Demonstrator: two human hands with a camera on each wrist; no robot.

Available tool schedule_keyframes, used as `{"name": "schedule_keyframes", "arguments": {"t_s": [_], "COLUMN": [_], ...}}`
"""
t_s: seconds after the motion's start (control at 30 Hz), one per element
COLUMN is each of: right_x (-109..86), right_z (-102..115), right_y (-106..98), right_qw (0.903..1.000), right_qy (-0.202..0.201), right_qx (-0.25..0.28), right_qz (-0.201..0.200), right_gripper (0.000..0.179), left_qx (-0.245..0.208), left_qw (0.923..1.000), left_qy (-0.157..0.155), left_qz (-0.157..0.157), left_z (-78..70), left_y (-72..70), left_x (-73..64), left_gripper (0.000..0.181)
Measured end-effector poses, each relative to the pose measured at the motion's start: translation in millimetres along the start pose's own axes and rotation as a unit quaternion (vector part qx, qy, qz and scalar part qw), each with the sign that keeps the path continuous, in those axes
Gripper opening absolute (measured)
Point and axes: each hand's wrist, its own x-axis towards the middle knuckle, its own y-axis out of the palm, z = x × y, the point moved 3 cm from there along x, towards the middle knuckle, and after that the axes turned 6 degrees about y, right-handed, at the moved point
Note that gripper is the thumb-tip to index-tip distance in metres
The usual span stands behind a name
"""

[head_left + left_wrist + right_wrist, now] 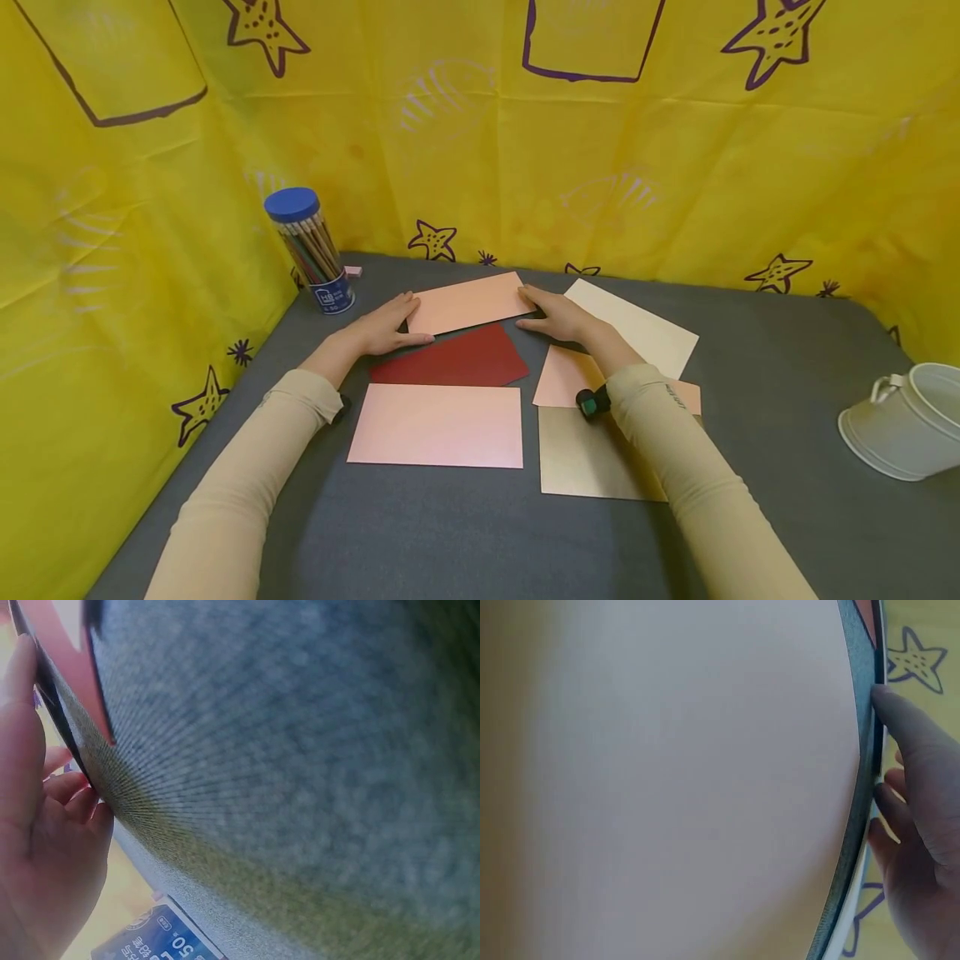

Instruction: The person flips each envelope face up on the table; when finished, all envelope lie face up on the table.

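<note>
Both hands (pixel 386 329) (pixel 558 315) flat on peach envelope (pixel 468 302).

Worktop (pixel 757 350) grey. Cards: peach card (pixel 468 302), dark red card (pixel 453 358), cream card (pixel 637 327). Backdrop (pixel 675 150) yellow with purple stars.

Beige long sleeves (pixel 247 467), small wrist cameras (pixel 592 402)

Perhaps "50" on pencil tub label (pixel 161 941)
</note>
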Motion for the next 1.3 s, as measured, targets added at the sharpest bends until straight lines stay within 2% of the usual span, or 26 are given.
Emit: {"name": "schedule_keyframes", "arguments": {"t_s": [0.2,0.4,0.53,0.7,0.83,1.0,1.17,1.3], "right_x": [-1.4,-4.1,-5.4,-7.4,-10.2,-16.8,-23.3,-27.9], "right_z": [4.6,9.1,11.0,12.7,14.0,18.6,24.0,28.4], "right_y": [-1.4,-6.8,-10.7,-13.9,-16.6,-21.3,-25.6,-26.3], "right_qw": [0.9996,0.9963,0.9916,0.9812,0.9661,0.9504,0.9456,0.9461], "right_qy": [-0.02,-0.04,-0.044,-0.046,-0.043,-0.041,-0.037,-0.033], "right_qx": [0.006,0.016,0.026,0.038,0.076,0.122,0.131,0.133], "right_qz": [-0.019,-0.074,-0.119,-0.184,-0.243,-0.283,-0.296,-0.294], "right_gripper": [0.068,0.054,0.046,0.033,0.023,0.017,0.016,0.016], "left_qx": [0.017,0.04,0.036,0.022,0.004,-0.025,-0.062,-0.103], "left_qw": [0.9998,0.9991,0.9979,0.9909,0.9814,0.9645,0.9389,0.9155], "left_qy": [-0.006,0.007,0.024,0.052,0.056,0.026,-0.001,0.005], "left_qz": [0.006,-0.011,-0.047,-0.122,-0.184,-0.262,-0.339,-0.389], "left_z": [-0.9,-3.1,-4.2,-6.1,-8.6,-10.4,-11.4,-11.9], "left_y": [-2.3,-6.2,-9.7,-15.6,-20.4,-24.2,-26.2,-27.8], "left_x": [0.3,-0.3,-0.4,-3.4,-6.5,-10.3,-12.2,-12.2], "left_gripper": [0.094,0.084,0.076,0.055,0.044,0.048,0.049,0.044]}}
